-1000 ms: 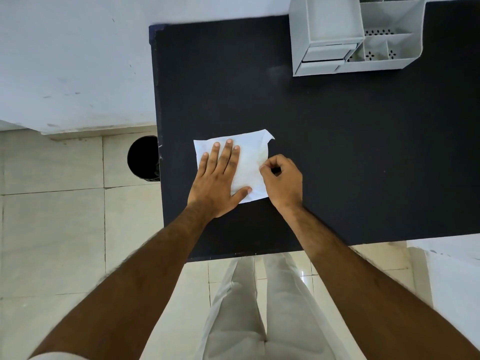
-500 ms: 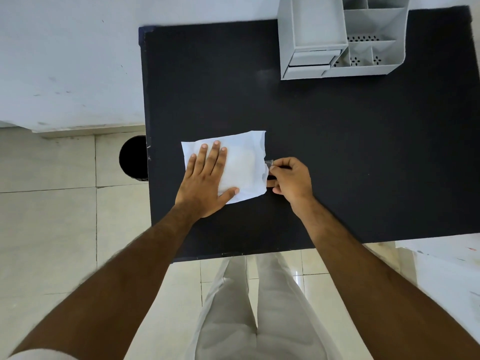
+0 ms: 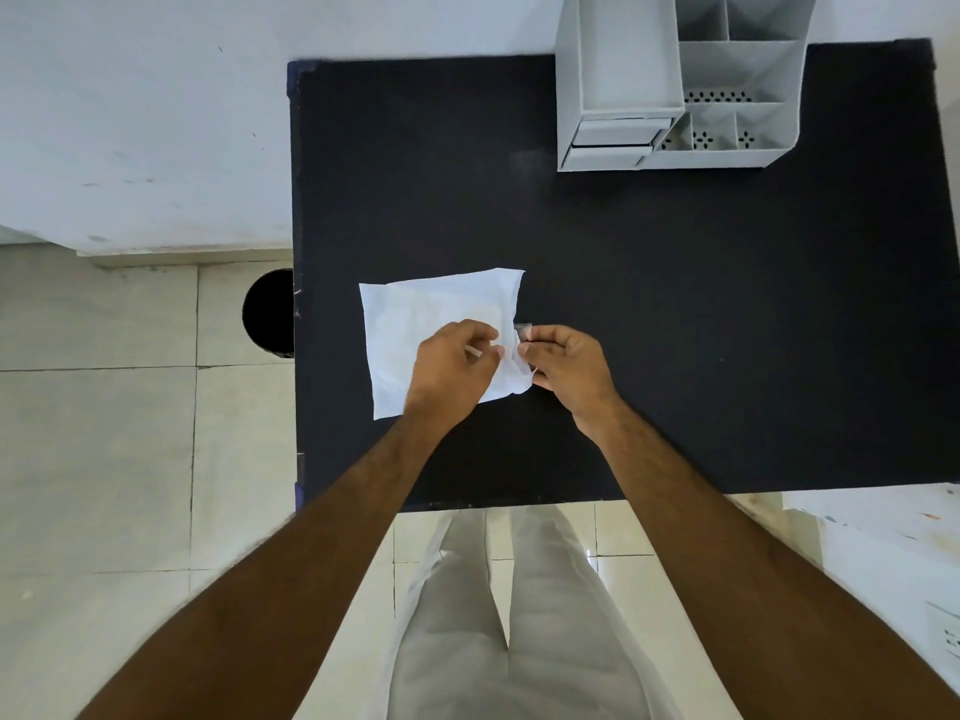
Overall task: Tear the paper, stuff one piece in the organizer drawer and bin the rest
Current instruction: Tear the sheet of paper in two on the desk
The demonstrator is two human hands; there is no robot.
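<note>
A white sheet of paper (image 3: 415, 324) lies on the black table (image 3: 649, 304), left of centre. My left hand (image 3: 454, 368) rests over the sheet's right part, its fingers pinching the paper near the right edge. My right hand (image 3: 566, 363) pinches the same right edge from the other side, a small strip of paper between thumb and fingers. The grey desk organizer (image 3: 670, 80) stands at the table's far right; its small drawers (image 3: 613, 140) face me at its front left. A black bin (image 3: 270, 311) stands on the floor beside the table's left edge.
A white wall runs behind and left of the table. Pale floor tiles lie to the left and below. My legs in light trousers stand at the table's near edge. A white surface shows at the lower right.
My left hand has lifted from lying flat on the sheet and closed its fingers on the paper's right edge, close to my right hand. The sheet stays in place.
</note>
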